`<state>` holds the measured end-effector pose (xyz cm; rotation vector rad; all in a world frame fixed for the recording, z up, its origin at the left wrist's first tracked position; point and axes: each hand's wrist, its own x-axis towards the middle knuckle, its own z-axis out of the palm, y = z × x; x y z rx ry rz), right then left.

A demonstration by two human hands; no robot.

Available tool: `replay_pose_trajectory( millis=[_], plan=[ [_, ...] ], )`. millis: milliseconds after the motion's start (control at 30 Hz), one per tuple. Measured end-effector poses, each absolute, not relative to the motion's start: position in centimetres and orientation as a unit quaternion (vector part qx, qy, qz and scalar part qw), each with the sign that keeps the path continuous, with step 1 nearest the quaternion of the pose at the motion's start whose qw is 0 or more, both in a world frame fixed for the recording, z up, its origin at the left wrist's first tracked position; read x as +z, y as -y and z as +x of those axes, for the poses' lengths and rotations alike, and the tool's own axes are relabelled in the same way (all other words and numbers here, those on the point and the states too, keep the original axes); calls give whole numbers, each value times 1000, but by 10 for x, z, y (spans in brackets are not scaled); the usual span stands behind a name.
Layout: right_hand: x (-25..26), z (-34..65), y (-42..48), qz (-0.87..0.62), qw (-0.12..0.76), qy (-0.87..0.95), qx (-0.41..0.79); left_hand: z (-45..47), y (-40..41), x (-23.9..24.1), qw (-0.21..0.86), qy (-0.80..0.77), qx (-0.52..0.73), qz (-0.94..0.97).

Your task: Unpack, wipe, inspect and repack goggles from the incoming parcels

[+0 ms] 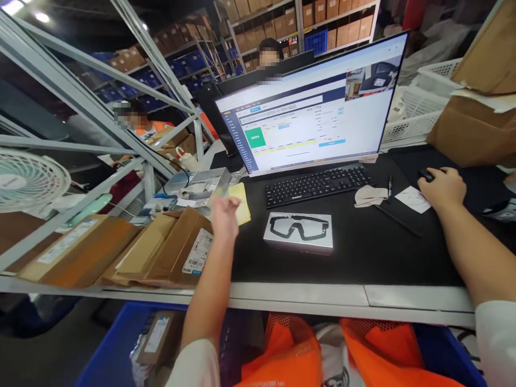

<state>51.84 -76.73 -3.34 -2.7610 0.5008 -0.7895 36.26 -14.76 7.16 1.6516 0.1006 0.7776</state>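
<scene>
Step in hand looks like mouse work at the monitor [306, 121]. Best done with small wrist moves: heel of the right hand [444, 187] down, light fingers on the mouse [426, 174]. Card [413, 199] sits just beside that hand, so a wide sweep could drag it; pen [389, 189] is next in line. Glasses box [298, 234] lies flat mid-desk, printed face up, between the keyboard [318, 185] and the desk's [358, 271] near edge, with neither hand on it. I'd type around it and watch the left forearm against the carton [183, 244] at the near edge, left end.

Pose: right arm crosses the near edge at the right end, forearm angled forward and left, palm down, fingers bent over the mouse in a relaxed hold, toward the desk's far right corner. Left arm reaches forward past the near edge, hand [226, 216] raised by the yellow paper [241, 204], fingers loosely half-curled, nothing seen in them. Can't tell if it touches the paper or just hangs in front
</scene>
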Motion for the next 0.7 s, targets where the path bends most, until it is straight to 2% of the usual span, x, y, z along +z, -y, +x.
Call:
replay_pose_trajectory(
  millis=[100,267,500,700],
  plan=[
    [-32,517,767,-933,121,-176,-288,385,163,45,651,-65,332,679],
    [-30,519,768,-936,125,-175,-279,390,163,15,619,-81,348,700],
    [-30,520,765,-937,107,-198,-266,374,145,18,539,-61,406,735],
    [-32,521,769,-938,101,-205,-261,370,144,24,514,0,392,763]
  ],
)
